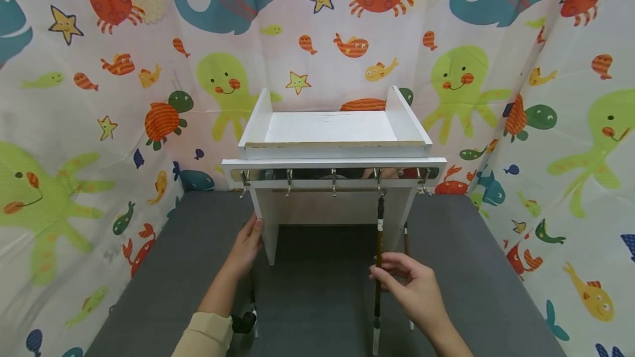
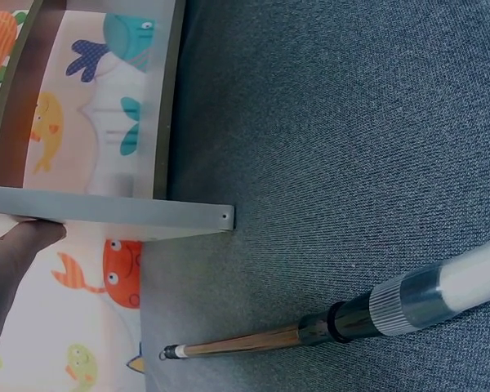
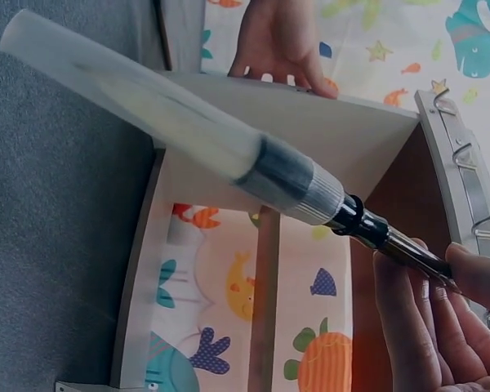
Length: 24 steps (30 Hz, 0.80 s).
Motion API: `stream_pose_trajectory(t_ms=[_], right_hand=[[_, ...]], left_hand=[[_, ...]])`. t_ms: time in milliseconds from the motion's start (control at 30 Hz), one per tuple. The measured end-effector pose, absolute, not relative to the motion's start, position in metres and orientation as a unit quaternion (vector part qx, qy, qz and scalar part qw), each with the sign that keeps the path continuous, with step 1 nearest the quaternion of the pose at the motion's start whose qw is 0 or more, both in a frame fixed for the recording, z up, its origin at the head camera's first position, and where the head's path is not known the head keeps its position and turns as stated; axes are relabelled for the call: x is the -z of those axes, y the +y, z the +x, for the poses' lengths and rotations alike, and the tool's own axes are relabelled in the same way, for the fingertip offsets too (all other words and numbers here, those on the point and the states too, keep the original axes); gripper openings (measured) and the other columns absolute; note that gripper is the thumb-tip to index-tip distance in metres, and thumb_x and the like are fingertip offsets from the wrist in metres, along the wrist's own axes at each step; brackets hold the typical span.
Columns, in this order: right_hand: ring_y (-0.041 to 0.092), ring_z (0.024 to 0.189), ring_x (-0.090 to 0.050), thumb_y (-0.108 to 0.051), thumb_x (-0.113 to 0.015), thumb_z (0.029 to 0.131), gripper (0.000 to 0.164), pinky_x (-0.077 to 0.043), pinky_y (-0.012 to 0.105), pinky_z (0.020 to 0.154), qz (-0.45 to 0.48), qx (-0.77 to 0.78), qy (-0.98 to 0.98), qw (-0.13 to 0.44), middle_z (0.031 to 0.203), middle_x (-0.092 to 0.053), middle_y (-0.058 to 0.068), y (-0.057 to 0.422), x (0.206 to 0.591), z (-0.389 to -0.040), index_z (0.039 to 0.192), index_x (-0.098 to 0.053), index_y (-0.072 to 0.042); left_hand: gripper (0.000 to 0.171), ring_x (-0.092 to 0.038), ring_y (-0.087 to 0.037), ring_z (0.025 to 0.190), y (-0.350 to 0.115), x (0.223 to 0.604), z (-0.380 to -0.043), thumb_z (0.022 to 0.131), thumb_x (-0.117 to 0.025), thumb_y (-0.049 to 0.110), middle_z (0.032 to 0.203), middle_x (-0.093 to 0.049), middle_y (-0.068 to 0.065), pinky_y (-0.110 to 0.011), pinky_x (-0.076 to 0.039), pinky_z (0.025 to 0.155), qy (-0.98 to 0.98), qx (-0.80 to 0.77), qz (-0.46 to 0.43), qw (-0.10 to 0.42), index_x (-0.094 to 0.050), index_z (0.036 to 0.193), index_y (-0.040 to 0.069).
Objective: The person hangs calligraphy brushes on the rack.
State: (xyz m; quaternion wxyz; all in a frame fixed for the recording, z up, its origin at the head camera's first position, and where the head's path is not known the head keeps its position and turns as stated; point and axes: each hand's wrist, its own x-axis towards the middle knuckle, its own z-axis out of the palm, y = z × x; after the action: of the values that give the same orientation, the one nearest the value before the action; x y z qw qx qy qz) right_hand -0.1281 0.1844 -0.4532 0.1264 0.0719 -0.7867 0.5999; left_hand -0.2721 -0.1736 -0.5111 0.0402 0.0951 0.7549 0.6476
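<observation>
Right hand [image 1: 410, 284] pinches brush [image 1: 380, 239], upright at five o'clock from rack [image 1: 337, 152] centre; left hand [image 1: 245, 250] grips rack at eight o'clock; best brace rack, keep brush plumb; seating on hook [image 1: 379, 182] unclear, light tug advisable

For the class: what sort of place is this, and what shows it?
Probably a small screened-off work space: a sea-creature curtain closes in the visible sides of a grey surface, with a white hooked shelf in the middle.
</observation>
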Motion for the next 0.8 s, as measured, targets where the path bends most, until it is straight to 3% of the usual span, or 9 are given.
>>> stream_pose_trajectory(t_ms=[400,800], right_hand=[[0.014,0.076,-0.075,-0.014,-0.079,0.088,0.019,-0.062,0.034,0.061,0.087,-0.595,-0.788,0.134,0.088,-0.077,0.004,0.182,0.4486,-0.1275,0.105,-0.072,-0.01],[0.019,0.077,-0.075,-0.015,-0.078,0.089,0.018,-0.062,0.035,0.062,0.092,-0.6,-0.783,0.134,0.088,-0.076,0.006,0.1841,0.4474,-0.1264,0.105,-0.072,-0.011]], left_hand=[[0.064,-0.017,-0.044,0.152,-0.1744,0.5136,-0.2744,0.109,-0.031,0.048,0.169,-0.013,-0.015,-0.07,-0.028,0.111,0.755,-0.647,0.1,0.038,-0.013,0.164,0.02],[0.065,-0.016,-0.04,0.153,-0.1733,0.5133,-0.2708,0.11,-0.029,0.046,0.169,-0.011,-0.016,-0.067,-0.029,0.113,0.761,-0.64,0.1,0.037,-0.009,0.164,0.014]])
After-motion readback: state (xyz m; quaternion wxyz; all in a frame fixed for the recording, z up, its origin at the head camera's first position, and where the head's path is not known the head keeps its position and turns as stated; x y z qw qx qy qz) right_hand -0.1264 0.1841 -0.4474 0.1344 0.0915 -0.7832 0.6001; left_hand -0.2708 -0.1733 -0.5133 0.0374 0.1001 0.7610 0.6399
